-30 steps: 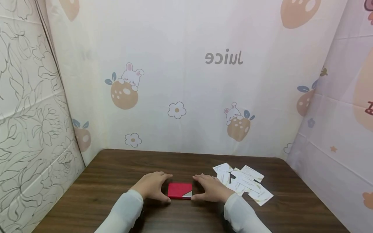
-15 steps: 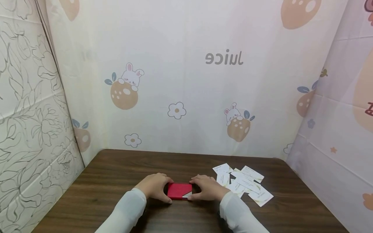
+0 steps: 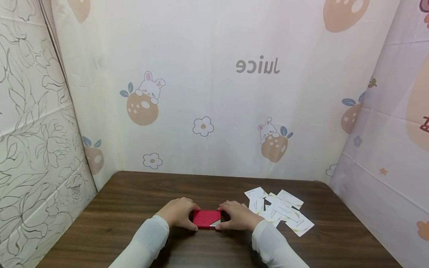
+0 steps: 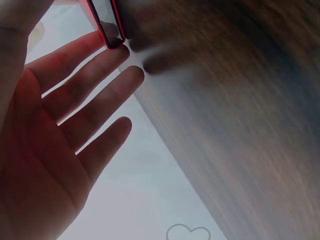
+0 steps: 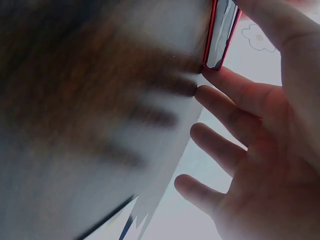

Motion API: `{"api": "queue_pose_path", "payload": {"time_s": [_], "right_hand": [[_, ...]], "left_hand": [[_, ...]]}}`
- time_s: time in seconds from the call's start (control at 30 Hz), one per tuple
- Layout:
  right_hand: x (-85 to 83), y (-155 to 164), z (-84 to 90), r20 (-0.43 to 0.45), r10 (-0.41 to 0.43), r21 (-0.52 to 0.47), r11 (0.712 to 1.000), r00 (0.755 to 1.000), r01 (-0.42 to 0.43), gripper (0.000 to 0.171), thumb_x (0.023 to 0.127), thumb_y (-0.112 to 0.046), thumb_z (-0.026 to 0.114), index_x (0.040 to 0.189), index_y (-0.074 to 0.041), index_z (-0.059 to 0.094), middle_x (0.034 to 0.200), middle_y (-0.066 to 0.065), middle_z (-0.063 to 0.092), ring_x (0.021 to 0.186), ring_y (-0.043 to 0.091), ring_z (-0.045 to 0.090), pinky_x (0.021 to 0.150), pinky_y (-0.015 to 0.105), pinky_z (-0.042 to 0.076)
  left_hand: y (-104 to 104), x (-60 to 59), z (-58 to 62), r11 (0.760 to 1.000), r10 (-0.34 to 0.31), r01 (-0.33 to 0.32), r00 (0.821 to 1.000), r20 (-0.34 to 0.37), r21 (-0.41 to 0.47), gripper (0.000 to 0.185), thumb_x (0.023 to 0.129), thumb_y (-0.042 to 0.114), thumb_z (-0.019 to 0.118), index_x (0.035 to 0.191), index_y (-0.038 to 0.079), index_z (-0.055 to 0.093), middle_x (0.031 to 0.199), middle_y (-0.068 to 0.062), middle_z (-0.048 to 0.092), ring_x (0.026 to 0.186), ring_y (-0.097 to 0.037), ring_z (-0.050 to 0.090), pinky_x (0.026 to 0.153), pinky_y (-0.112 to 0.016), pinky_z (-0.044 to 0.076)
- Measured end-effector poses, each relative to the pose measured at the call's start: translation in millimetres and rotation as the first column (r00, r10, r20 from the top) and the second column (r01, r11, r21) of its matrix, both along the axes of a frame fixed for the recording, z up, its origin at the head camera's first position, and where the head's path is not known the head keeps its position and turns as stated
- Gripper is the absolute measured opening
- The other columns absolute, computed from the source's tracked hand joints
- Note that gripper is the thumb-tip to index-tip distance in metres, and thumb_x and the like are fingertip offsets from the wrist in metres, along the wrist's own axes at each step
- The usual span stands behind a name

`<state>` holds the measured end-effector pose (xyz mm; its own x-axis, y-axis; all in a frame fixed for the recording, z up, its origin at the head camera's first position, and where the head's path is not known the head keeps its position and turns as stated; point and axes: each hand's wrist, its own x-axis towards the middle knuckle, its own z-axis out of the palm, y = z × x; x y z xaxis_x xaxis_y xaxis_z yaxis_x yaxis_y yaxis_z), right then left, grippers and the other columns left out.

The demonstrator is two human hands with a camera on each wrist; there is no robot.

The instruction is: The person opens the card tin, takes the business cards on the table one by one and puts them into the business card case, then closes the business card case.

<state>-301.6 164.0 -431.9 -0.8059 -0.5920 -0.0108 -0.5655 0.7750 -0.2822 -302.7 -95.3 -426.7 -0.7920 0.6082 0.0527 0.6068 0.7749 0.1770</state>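
While we pinch the red card case [image 3: 206, 218] at its short ends, left hand [image 3: 177, 214] and right hand [image 3: 236, 216] each with thumb and fingers on an edge, it lies flat on the brown table [image 3: 134, 208], near its front. It looks light, rigid and slick-sided. Behind, the backdrop [image 3: 214, 111] reads a mirrored "Juice" [image 3: 257, 66]; print on the scattered cards [image 3: 279, 210] stays illegible.

Both forearms, in white sleeves, reach forward and angle inward over the table. The left hand [image 3: 177, 214] and the right hand [image 3: 236, 216] face each other, thumbs toward the body, each pinching one end of the red case [image 3: 206, 218] between thumb and forefinger, the other fingers spread.
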Motion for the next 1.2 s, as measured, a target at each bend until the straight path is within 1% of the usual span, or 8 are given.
{"api": "queue_pose_path", "payload": {"time_s": [0.1, 0.27, 0.33, 0.5, 0.77, 1.03, 1.2], "right_hand": [[1.2, -0.1, 0.9, 0.015, -0.005, -0.012, 1.000, 1.000, 0.005, 0.061, 0.084, -0.053, 0.076, 0.126, -0.010, 0.066, 0.131, 0.012, 0.061, 0.122, 0.034, 0.054, 0.095, 0.061, 0.043], [0.1, 0.3, -0.4, 0.046, 0.015, -0.064, 0.998, 0.999, -0.012, 0.060, 0.084, -0.048, 0.079, 0.124, -0.007, 0.066, 0.128, 0.014, 0.061, 0.121, 0.032, 0.056, 0.102, 0.052, 0.044], [-0.6, 0.6, -1.1, 0.058, 0.022, -0.082, 0.996, 0.998, -0.017, 0.059, 0.084, -0.047, 0.079, 0.124, -0.006, 0.065, 0.127, 0.013, 0.061, 0.120, 0.031, 0.057, 0.102, 0.048, 0.045], [0.6, 0.3, -0.1, 0.075, 0.022, -0.095, 0.995, 0.997, -0.015, 0.057, 0.084, -0.047, 0.079, 0.122, -0.007, 0.066, 0.122, 0.009, 0.062, 0.115, 0.028, 0.059, 0.101, 0.047, 0.047], [0.5, 0.3, -0.4, 0.064, 0.023, -0.102, 0.995, 0.998, -0.017, 0.057, 0.083, -0.046, 0.080, 0.121, -0.006, 0.066, 0.121, 0.009, 0.062, 0.115, 0.027, 0.059, 0.101, 0.046, 0.047], [-3.0, 1.1, -4.9, 0.062, 0.037, -0.104, 0.994, 0.997, -0.031, 0.056, 0.084, -0.047, 0.079, 0.121, -0.007, 0.065, 0.119, 0.006, 0.062, 0.113, 0.024, 0.059, 0.100, 0.043, 0.048], [-3.2, 0.8, -6.3, 0.049, 0.038, -0.109, 0.994, 0.998, -0.032, 0.055, 0.083, -0.046, 0.080, 0.120, -0.007, 0.065, 0.119, 0.006, 0.062, 0.113, 0.024, 0.059, 0.100, 0.042, 0.047]], "left_hand": [[0.7, -1.0, -0.2, 1.000, 0.000, 0.000, 1.000, -0.003, 0.002, 0.055, 0.072, 0.052, 0.085, 0.114, 0.017, 0.076, 0.099, 0.007, 0.069, 0.086, -0.007, 0.060, 0.077, -0.033, 0.054], [2.2, -1.9, 1.8, 1.000, 0.006, -0.006, 1.000, 0.007, 0.004, 0.054, 0.071, 0.051, 0.086, 0.112, 0.017, 0.077, 0.098, 0.008, 0.070, 0.085, -0.007, 0.060, 0.076, -0.034, 0.053], [2.5, -1.8, 2.5, 1.000, 0.006, -0.006, 1.000, 0.016, 0.011, 0.053, 0.070, 0.050, 0.087, 0.112, 0.017, 0.077, 0.098, 0.008, 0.070, 0.084, -0.006, 0.060, 0.076, -0.034, 0.053], [2.3, -2.2, 1.8, 0.999, -0.001, 0.000, 0.999, 0.038, 0.037, 0.052, 0.070, 0.047, 0.088, 0.110, 0.016, 0.078, 0.097, 0.008, 0.071, 0.082, -0.004, 0.058, 0.075, -0.031, 0.053], [1.9, -4.0, 2.8, 0.998, -0.021, 0.018, 0.998, 0.056, 0.059, 0.051, 0.070, 0.044, 0.088, 0.109, 0.014, 0.078, 0.094, 0.009, 0.071, 0.079, -0.002, 0.057, 0.075, -0.029, 0.053], [0.2, -9.0, -0.4, 0.994, -0.034, 0.024, 0.995, 0.090, 0.105, 0.051, 0.068, 0.040, 0.089, 0.108, 0.010, 0.078, 0.091, 0.009, 0.071, 0.077, -0.001, 0.057, 0.074, -0.026, 0.052], [-1.4, -10.4, 1.3, 0.990, -0.050, 0.035, 0.993, 0.109, 0.136, 0.048, 0.069, 0.036, 0.085, 0.107, 0.008, 0.078, 0.089, 0.008, 0.071, 0.075, -0.002, 0.058, 0.071, -0.024, 0.051]]}}
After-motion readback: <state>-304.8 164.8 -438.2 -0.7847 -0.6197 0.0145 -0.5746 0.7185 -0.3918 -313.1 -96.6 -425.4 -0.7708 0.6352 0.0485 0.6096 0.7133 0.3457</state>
